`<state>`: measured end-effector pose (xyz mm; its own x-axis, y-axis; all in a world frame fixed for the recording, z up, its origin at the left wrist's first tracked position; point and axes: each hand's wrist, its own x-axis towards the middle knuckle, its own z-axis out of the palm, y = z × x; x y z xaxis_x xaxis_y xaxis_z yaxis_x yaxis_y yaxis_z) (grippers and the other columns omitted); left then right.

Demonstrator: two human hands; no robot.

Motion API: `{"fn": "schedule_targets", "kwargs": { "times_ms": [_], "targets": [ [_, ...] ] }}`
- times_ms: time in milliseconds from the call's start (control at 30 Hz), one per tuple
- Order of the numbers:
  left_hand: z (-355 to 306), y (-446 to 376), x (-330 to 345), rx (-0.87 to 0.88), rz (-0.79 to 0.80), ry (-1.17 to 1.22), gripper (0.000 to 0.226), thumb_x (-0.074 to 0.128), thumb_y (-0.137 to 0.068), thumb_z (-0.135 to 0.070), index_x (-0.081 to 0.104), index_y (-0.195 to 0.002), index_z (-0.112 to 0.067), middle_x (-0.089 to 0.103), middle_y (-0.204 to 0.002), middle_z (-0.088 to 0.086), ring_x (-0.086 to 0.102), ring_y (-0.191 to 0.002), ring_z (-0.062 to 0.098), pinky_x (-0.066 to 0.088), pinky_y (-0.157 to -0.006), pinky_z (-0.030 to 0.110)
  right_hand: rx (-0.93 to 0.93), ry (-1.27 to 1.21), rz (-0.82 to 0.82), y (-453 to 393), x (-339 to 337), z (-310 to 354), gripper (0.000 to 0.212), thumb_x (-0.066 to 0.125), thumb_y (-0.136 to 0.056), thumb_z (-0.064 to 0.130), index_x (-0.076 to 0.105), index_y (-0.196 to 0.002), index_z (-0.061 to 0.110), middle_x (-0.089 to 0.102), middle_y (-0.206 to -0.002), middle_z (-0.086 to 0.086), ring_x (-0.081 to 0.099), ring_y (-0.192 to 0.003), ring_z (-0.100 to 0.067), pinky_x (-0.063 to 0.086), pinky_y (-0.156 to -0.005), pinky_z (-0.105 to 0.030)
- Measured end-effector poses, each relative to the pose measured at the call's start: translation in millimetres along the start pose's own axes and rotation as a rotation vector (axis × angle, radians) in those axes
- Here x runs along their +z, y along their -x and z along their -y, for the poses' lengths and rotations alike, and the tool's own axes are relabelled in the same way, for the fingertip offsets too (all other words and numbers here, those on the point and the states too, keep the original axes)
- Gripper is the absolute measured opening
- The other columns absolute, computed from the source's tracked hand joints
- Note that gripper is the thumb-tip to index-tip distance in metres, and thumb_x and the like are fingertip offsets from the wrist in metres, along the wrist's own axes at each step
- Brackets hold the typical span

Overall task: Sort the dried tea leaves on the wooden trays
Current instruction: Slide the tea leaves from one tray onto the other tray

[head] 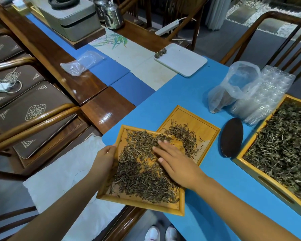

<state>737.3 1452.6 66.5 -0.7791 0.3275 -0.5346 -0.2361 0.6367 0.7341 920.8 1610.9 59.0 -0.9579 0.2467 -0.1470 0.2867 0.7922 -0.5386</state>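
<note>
1. Fingers (161, 145) of the right hand (175, 164) are being laid flat, unclenched, on the tea leaves (142, 176) at frame centre.
2. Near tray (139, 203) is being gripped at its left rim by the left hand (105, 158).
3. Second tray (207, 129) is lying just upper right of the fingertips, so a sweep is probably being lined up that way.

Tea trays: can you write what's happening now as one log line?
left hand: grips near tray edge | right hand: flat on tea leaves | far tray: fewer leaves

A left hand (105, 158) grips a wooden tray (178, 200) by its edge; the right hand (176, 166) lies flat on dried tea leaves (142, 181).
</note>
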Motion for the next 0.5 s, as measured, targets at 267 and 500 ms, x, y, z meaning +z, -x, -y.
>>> {"fn": "schedule_targets", "kwargs": {
  "times_ms": [267,500],
  "targets": [
    [1,9,0,-0.029,0.026,0.066,0.035,0.04,-0.098,-0.037,0.062,-0.107,-0.012,0.069,-0.097,0.014,0.066,-0.09,0.029,0.052,-0.074,0.036,-0.119,-0.042,0.001,-28,25,48,0.046,0.025,-0.102,0.035,0.02,-0.147,0.03,0.009,-0.158,0.007,-0.001,-0.146,-0.01,-0.004,-0.117,-0.026],
    [4,13,-7,-0.043,0.053,0.073,0.035,0.039,-0.098,-0.039,0.061,-0.101,-0.012,0.065,-0.081,0.008,0.062,-0.073,0.023,0.049,-0.065,0.033,-0.045,-0.022,0.058,-30,28,39,0.048,0.022,-0.102,0.036,0.015,-0.149,0.028,0.007,-0.159,0.004,-0.003,-0.146,-0.012,-0.005,-0.115,-0.026]
  ]
}}
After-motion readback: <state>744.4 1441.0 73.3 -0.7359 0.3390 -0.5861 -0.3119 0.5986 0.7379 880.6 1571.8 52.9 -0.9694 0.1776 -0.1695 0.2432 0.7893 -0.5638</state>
